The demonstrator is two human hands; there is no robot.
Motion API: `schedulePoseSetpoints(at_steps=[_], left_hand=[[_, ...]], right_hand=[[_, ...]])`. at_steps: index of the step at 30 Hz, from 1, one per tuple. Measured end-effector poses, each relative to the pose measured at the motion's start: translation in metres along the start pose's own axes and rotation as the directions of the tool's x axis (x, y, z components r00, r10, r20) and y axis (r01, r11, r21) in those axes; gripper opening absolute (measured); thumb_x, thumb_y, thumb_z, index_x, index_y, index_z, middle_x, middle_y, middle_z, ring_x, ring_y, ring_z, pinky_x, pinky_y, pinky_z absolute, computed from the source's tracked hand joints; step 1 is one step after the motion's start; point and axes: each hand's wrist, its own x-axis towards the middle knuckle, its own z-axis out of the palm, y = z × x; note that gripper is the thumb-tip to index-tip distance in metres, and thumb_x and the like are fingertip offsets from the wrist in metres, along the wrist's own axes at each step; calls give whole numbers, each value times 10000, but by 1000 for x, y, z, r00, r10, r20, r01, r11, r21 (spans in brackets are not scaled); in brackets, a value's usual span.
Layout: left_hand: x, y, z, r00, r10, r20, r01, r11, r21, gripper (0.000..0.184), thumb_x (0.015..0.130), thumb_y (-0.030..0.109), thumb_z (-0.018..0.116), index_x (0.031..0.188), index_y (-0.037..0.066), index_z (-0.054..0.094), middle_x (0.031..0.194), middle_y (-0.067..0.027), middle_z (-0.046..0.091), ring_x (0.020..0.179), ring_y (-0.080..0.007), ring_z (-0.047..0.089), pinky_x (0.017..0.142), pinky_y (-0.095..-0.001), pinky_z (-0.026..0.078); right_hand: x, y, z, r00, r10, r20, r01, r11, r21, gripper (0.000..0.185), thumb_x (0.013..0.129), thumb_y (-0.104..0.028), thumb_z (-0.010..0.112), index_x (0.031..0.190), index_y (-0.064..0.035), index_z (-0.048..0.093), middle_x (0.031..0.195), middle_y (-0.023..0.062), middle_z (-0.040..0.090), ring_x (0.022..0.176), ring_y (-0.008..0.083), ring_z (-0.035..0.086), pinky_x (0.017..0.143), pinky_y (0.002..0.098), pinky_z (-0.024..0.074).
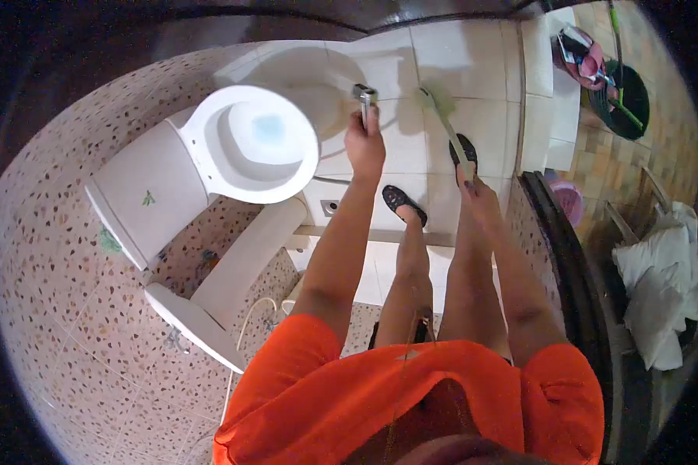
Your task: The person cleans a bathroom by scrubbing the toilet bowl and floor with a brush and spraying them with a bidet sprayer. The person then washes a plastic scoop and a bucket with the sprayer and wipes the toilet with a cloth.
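Observation:
My left hand point(364, 147) is wrapped round the handle of a silver spray nozzle point(365, 94), its head pointing away from me above the tiled floor. My right hand point(479, 198) grips the end of a long pale-green brush point(447, 125); its bristle head, at the far end, is over the floor tiles and slightly blurred. To the left of my left hand stands a white toilet point(296, 115) with its bowl open and bluish water inside. The two hands are apart, and neither touches the toilet.
A white sink point(194, 322) is at the lower left, near a pebbled wall point(62, 271). My feet in black shoes point(405, 204) stand on pale tiles. At the right are a dark green bucket point(636, 97), a pink basin point(568, 201) and white cloths point(663, 271) beyond a ledge.

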Motion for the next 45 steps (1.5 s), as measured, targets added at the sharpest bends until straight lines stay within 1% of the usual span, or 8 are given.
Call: schedulePoseSetpoints(at_steps=[1, 3, 8, 15, 30, 32, 42, 45], left_hand=[[-2, 6, 8, 989, -142, -32, 138, 987, -86, 343, 835, 329, 515, 797, -12, 511, 573, -136, 477, 513, -236, 436, 519, -359, 376], [-9, -9, 25, 995, -92, 26, 91, 995, 32, 397, 841, 390, 505, 729, 10, 482, 578, -76, 500, 448, -131, 445, 422, -279, 364], [-75, -25, 31, 952, -172, 252, 139, 980, 145, 336, 822, 321, 534, 885, -9, 547, 644, -189, 555, 583, -335, 553, 532, -388, 415], [-145, -48, -33, 818, -218, 533, 173, 976, 133, 418, 792, 184, 589, 1104, -54, 444, 992, -171, 564, 913, -201, 548, 798, -297, 430], [-146, -186, -83, 855, -421, 302, 481, 863, -158, 311, 833, 186, 519, 1073, -8, 475, 789, -20, 509, 682, -85, 451, 632, -220, 403], [-138, -189, -92, 861, -406, 306, 466, 871, -157, 341, 859, 252, 464, 1092, 4, 478, 708, 4, 495, 557, -61, 400, 513, -197, 354], [-101, -168, -50, 912, -324, 252, 404, 812, -421, 392, 848, 278, 497, 1129, 9, 448, 762, -23, 515, 565, -53, 420, 492, -191, 346], [-105, -175, -66, 878, -372, 303, 468, 803, -370, 395, 848, 282, 496, 1127, 7, 449, 758, -18, 515, 553, -48, 417, 484, -189, 343]], right_hand=[[4, 0, -4, 1000, -3, 21, 3, 1000, 2, 462, 844, -321, 449, 1181, -5, 447, 916, 254, 573, 864, 382, 561, 732, 404, 440], [18, 12, -5, 996, -44, 78, 52, 994, -99, 456, 844, -299, 444, 1213, -32, 419, 904, 247, 575, 847, 381, 564, 727, 408, 443], [43, 5, -20, 969, -79, 235, 146, 948, -284, 424, 843, -240, 422, 1253, -135, 401, 840, 220, 584, 781, 369, 572, 694, 416, 451], [70, 6, 9, 955, -132, 264, 204, 941, -270, 424, 846, -192, 414, 1263, -254, 372, 675, 206, 560, 635, 366, 564, 597, 457, 440], [276, -100, 254, 712, -616, 339, 702, 635, -322, 336, 869, -309, 380, 1127, -111, 465, 871, 212, 593, 787, 376, 576, 690, 450, 464], [219, -65, 172, 849, -314, 426, 515, 674, -530, 347, 869, -293, 398, 1185, -150, 400, 789, 199, 601, 700, 366, 588, 625, 464, 472], [215, -86, 241, 855, -412, 317, 514, 759, -400, 405, 866, -308, 389, 1241, -161, 345, 676, 196, 585, 641, 375, 581, 586, 489, 458], [142, -29, 205, 914, -196, 354, 360, 795, -488, 399, 867, -305, 391, 1239, -166, 356, 679, 189, 590, 639, 367, 582, 587, 477, 458]])
